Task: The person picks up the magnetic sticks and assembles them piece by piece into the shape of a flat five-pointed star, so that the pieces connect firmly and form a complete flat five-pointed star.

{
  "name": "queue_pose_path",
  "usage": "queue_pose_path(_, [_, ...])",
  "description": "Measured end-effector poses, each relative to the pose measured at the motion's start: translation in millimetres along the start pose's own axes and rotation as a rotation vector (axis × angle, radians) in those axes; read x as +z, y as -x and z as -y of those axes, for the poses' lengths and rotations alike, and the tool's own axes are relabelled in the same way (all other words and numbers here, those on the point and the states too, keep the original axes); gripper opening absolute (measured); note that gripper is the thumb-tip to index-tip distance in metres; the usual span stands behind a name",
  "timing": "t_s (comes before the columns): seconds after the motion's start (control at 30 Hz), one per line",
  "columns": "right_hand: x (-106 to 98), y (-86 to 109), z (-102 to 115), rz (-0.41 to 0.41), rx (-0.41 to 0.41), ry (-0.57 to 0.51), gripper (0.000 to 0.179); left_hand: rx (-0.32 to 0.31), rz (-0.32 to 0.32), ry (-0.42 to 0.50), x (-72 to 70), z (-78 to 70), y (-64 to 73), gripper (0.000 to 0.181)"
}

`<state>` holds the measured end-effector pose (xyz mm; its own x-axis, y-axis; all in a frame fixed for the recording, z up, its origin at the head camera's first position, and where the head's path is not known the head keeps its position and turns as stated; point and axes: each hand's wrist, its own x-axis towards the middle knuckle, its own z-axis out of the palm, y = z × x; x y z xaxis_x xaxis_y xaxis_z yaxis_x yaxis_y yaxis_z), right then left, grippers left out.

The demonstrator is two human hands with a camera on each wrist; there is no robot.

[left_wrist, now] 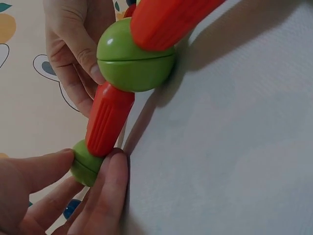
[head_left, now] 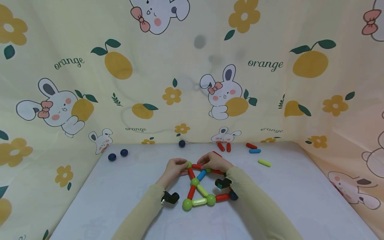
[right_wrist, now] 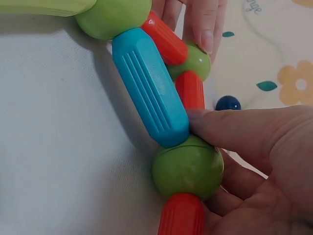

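Observation:
A flat frame of colored rods and balls lies on the table. At its far left corner, my left hand (head_left: 174,170) pinches a green ball (left_wrist: 87,164) between thumb and fingers. My right hand (head_left: 216,162) grips the red rod (right_wrist: 190,90) that runs from that ball, with the thumb at the rod's near end. Right beside this thumb are a second green ball (right_wrist: 188,171) and a blue rod (right_wrist: 150,88). Nearer me, the frame has a central green ball (head_left: 195,182), a yellow-green rod (head_left: 202,190) and a dark blue ball (head_left: 233,195). My right forearm hides part of its right side.
Loose dark blue balls lie at the back left (head_left: 112,157) and at the back edge (head_left: 181,143). Toward the back right are several red rods (head_left: 251,146), a blue rod (head_left: 255,151) and a yellow-green rod (head_left: 264,162). A printed cloth (head_left: 192,116) hangs behind the table.

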<state>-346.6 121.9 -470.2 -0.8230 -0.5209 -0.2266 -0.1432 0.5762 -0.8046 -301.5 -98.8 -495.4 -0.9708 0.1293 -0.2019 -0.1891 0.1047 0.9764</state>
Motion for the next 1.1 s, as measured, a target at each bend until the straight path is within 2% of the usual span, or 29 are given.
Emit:
queue_pose_path(0.27, [-7, 3.8, -6, 0.042, -0.032, -0.04, 0.031, -0.013, 0.036, 0.039, -2.2, -1.4, 1.6, 0.033])
queue_pose_path(0.57, [-13, 12.7, -8, 0.038, 0.039, -0.108, 0.032, -0.034, -0.012, 0.036, 0.8, 2.2, -3.0, 0.03])
queue_pose_path(0.73, [-15, 16.0, -11, 0.059, 0.048, -0.132, 0.033, -0.025, -0.001, 0.005, -1.4, 2.9, 2.7, 0.034])
queue_pose_path(0.87, [-17, 19.3, -16, 0.083, 0.019, -0.116, 0.034, -0.049, 0.066, 0.016, -7.7, 2.4, 16.9, 0.044])
queue_pose_path(1.1, [-20, 24.9, -19, 0.085, -0.013, -0.107, 0.035, -0.076, 0.258, 0.001, -16.2, 7.2, 54.6, 0.052])
